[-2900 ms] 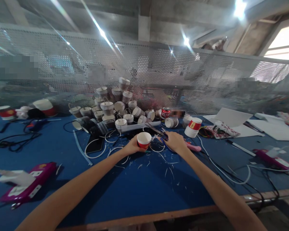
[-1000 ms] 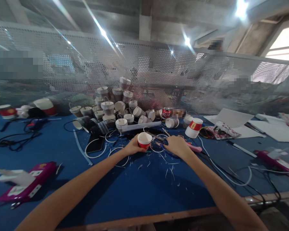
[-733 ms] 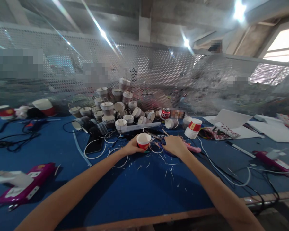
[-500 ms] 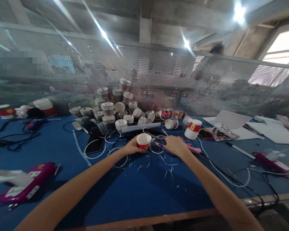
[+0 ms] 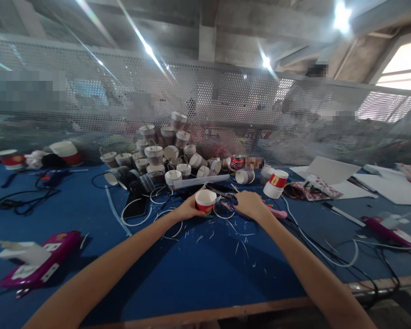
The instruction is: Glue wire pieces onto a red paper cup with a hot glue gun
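Note:
A red-and-white paper cup (image 5: 205, 202) stands upright, its white mouth facing up, in the middle of the view. My left hand (image 5: 188, 208) is wrapped round the cup's left side. Just to the right, my right hand (image 5: 250, 204) is closed on a pair of scissors (image 5: 226, 194) with blue handles. The dark blades point left, towards the far side of the cup. My right fingers are partly hidden behind the back of the hand. White cord loops (image 5: 223, 211) lie on the table between my hands.
Many grey-white small cups with wire loops (image 5: 154, 155) are heaped behind. A cola can (image 5: 236, 162), stacked paper cups (image 5: 276, 184) and a pink-handled tool (image 5: 277, 213) are to the right. Purple power strips (image 5: 43, 265) lie at both sides. A perforated partition (image 5: 219, 105) stands behind.
The scissor blades have dropped lower and closer to the cup since the first frame, and my right hand has come slightly down. My left hand keeps the cup in place.

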Motion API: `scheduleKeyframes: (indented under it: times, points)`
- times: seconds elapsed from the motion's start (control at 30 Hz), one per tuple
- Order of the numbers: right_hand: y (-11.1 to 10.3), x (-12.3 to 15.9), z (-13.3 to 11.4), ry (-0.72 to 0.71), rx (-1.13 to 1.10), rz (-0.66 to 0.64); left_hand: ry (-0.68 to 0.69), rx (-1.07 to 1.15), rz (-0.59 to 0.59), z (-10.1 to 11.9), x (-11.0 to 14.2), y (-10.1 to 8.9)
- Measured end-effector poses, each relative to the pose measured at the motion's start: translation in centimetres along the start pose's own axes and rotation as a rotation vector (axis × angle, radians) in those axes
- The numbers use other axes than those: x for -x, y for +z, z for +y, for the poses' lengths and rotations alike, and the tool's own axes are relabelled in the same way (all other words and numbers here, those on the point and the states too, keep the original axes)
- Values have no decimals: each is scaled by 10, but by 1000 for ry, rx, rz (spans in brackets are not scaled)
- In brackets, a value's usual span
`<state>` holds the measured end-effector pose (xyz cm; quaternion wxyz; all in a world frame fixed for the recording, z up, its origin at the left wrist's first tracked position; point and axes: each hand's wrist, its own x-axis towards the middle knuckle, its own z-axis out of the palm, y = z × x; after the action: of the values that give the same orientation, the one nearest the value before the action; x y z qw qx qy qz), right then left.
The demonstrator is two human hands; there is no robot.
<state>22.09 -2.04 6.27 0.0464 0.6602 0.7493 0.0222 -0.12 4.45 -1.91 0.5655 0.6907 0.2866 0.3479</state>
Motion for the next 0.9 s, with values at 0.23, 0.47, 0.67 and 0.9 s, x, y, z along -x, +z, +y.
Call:
scheduleKeyframes:
  times: [0.23,0.47,0.67,0.9]
  points:
    - [0,3,3,-33,25,20,-4,29,-18,0,0,0]
    - [-1,2,2,-6,18,7,-8,8,-38,2,0,-1]
    - [0,1,3,6,-2,-7,-7,7,-33,1,-1,-2]
    - [1,2,5,-21,0,29,-12,9,-35,-2,-2,-3]
